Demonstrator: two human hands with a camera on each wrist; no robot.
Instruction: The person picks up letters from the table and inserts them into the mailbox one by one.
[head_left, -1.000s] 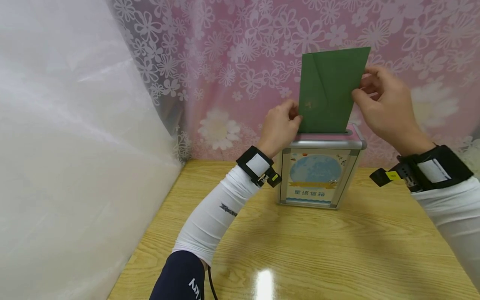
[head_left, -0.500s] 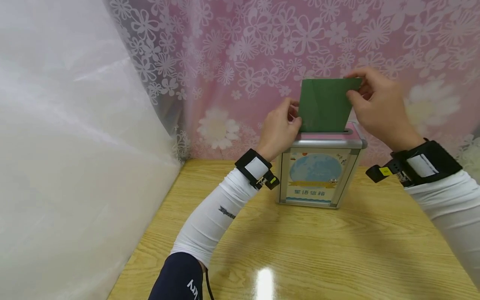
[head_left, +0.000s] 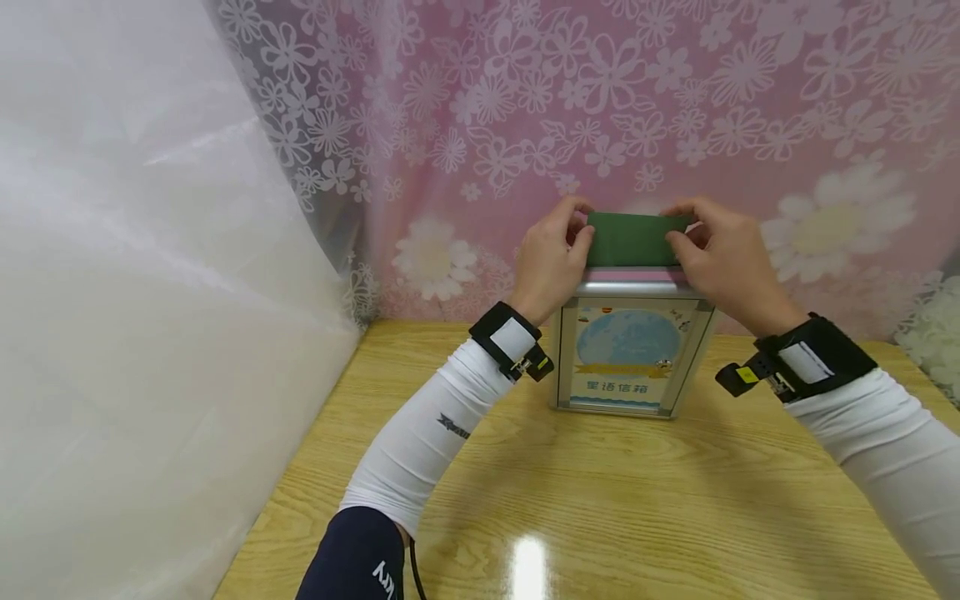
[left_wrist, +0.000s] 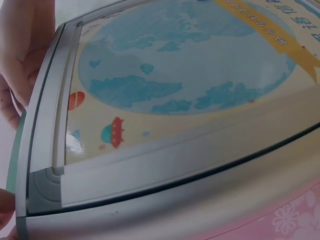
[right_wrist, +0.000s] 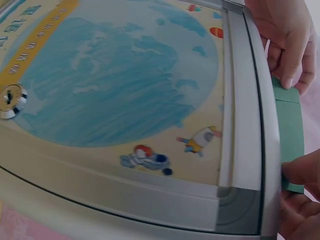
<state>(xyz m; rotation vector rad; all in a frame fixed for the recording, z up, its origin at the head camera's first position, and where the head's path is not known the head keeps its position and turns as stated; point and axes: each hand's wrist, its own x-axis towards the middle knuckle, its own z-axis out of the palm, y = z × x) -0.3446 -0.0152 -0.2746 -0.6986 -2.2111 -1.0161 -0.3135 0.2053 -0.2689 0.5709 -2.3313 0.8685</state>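
A green envelope (head_left: 633, 240) stands upright in the top slot of a silver-framed letter box (head_left: 628, 358), only its upper part showing. My left hand (head_left: 553, 258) pinches the envelope's left edge between thumb and fingers. At the upper right corner, my right hand (head_left: 727, 262) holds it the same way, close over the box top. In the right wrist view a strip of the envelope (right_wrist: 290, 130) shows past the box rim with both hands on it. The part inside the box is hidden.
The box stands on a wood-grain table (head_left: 600, 492), its front bearing a blue globe picture and a round lock (right_wrist: 11, 101). Behind it hangs a pink flowered curtain (head_left: 510, 108). Whitish sheeting (head_left: 150, 292) borders the table at left.
The envelope has sunk much deeper into the slot. My right hand has come down and left with it, while my left hand has stayed nearly in place at the left edge.
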